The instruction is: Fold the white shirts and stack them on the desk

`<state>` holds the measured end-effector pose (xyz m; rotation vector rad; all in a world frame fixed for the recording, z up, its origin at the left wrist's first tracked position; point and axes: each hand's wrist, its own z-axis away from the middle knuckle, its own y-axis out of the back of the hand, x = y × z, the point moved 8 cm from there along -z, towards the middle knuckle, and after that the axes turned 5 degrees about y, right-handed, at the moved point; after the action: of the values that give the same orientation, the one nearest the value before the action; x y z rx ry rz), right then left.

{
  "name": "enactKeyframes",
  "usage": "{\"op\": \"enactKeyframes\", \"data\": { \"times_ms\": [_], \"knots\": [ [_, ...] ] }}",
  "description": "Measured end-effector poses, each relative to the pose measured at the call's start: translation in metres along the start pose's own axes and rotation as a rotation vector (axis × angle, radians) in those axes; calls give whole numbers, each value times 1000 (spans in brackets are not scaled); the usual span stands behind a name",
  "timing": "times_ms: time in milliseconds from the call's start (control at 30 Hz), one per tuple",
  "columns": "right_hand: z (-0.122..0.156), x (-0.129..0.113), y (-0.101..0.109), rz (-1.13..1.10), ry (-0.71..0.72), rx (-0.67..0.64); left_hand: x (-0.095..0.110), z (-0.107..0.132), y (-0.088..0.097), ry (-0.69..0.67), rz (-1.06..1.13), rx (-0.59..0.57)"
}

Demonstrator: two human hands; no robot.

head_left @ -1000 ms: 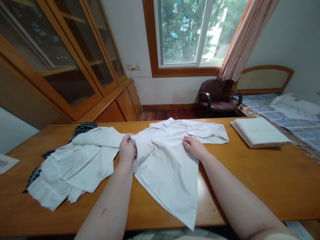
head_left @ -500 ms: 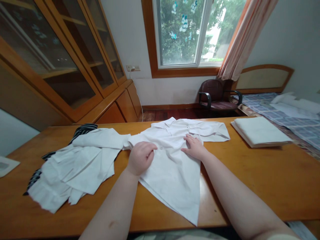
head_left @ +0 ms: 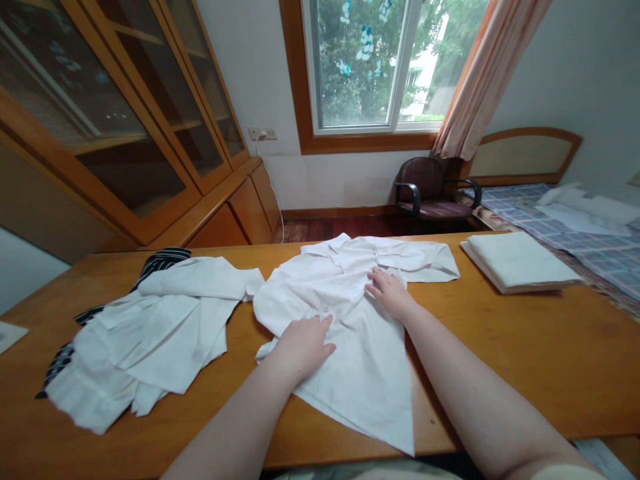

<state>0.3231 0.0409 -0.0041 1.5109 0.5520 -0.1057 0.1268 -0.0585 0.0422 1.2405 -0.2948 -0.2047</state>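
Note:
A white shirt (head_left: 360, 360) lies spread on the wooden table, its collar toward the far edge and one sleeve stretched out to the right. Its left side is folded inward, and a bit of white cloth pokes out beside my left wrist. My left hand (head_left: 306, 343) rests on the shirt's middle below a small button, fingers extended and nothing held. Higher up, near the base of the right sleeve, my right hand (head_left: 391, 293) presses lightly on the fabric with its fingers spread. The cloth wrinkles between both hands.
To the left lies a loose heap of white clothes (head_left: 160, 333) over a black striped garment (head_left: 163, 259). A folded white stack (head_left: 523, 260) sits at the table's right. Beyond the table (head_left: 500, 360) stand a brown armchair (head_left: 433, 190), a glass-fronted cabinet (head_left: 200, 173) and a bed (head_left: 545, 213).
My left hand has gone from closed to open and moved down and slightly right on the shirt. The shirt's left side is now folded inward. My right hand has stayed nearly in place.

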Motion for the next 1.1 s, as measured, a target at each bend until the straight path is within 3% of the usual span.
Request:
{"op": "enactKeyframes", "data": {
  "times_ms": [100,267,467,533,600,667,733,933,1100],
  "knots": [
    [1,-2,3,-12,-7,25,13,9,2,-35,48,-46],
    [1,-4,5,-25,2,58,38,23,-4,-265,226,-265],
    [0,-4,16,-90,58,135,45,30,-8,-380,487,-478],
    [-1,-2,18,-103,63,157,38,20,-2,-350,597,-378],
    [-2,2,19,-100,48,177,21,5,13,-269,596,-79],
    [-2,4,18,-104,46,199,5,-4,27,-182,460,240],
    [-2,5,16,-123,60,206,-5,-13,26,-112,292,379],
    [0,19,15,-121,-62,209,-30,-45,-20,116,70,199],
    [2,23,22,35,-192,261,-49,-53,-31,177,74,127]
  ]
}}
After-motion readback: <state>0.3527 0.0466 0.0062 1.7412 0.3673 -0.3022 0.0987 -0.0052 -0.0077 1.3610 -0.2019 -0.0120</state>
